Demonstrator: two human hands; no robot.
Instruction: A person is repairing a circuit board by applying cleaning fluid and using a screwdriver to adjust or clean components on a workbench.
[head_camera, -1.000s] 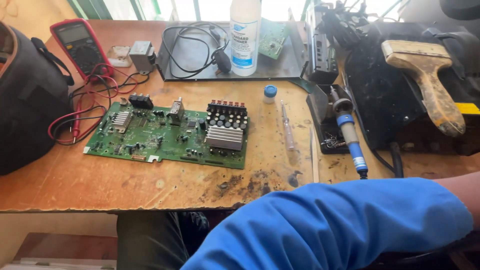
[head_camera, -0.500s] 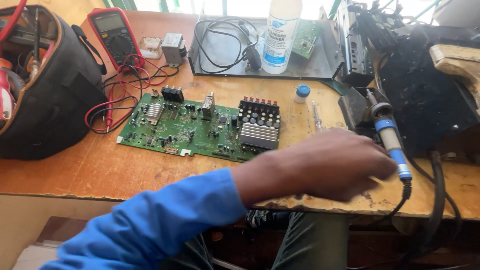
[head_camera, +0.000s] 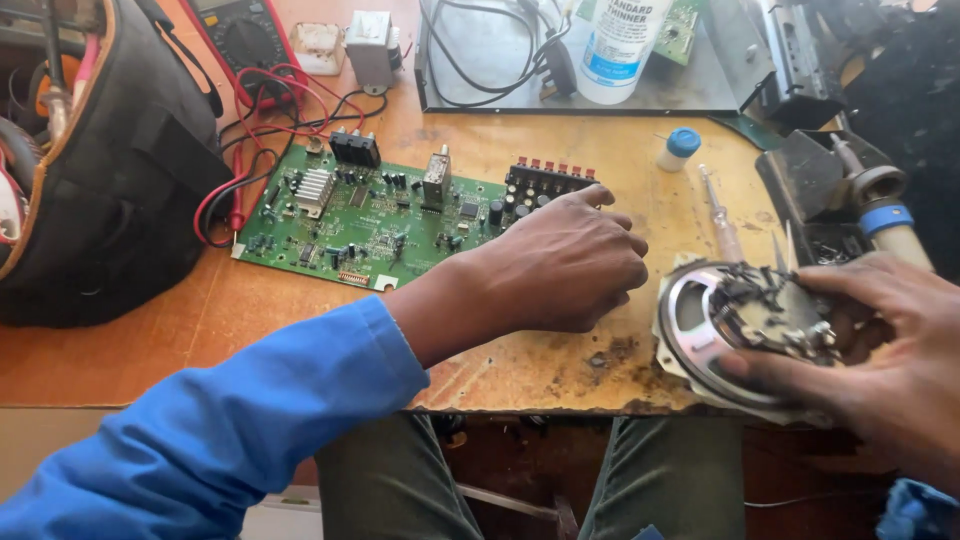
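Gripping a round speaker (head_camera: 745, 335) at the bench's near right edge, the right hand (head_camera: 880, 350) is cut off by the frame.

The green circuit board (head_camera: 400, 215) is partly hidden behind the left hand (head_camera: 560, 265), whose fingers are loosely curled over the board's right end, holding nothing. The speaker is clasped by thumb and fingers; clinging metal bits are hard to make out.

Far above your left hand (head_camera: 560, 265) a white bottle (head_camera: 620, 40) stands on a grey tray (head_camera: 720, 85), its label white with a blue band. Up and left of that hand, a red meter (head_camera: 245, 40) shows a grey screen's edge.
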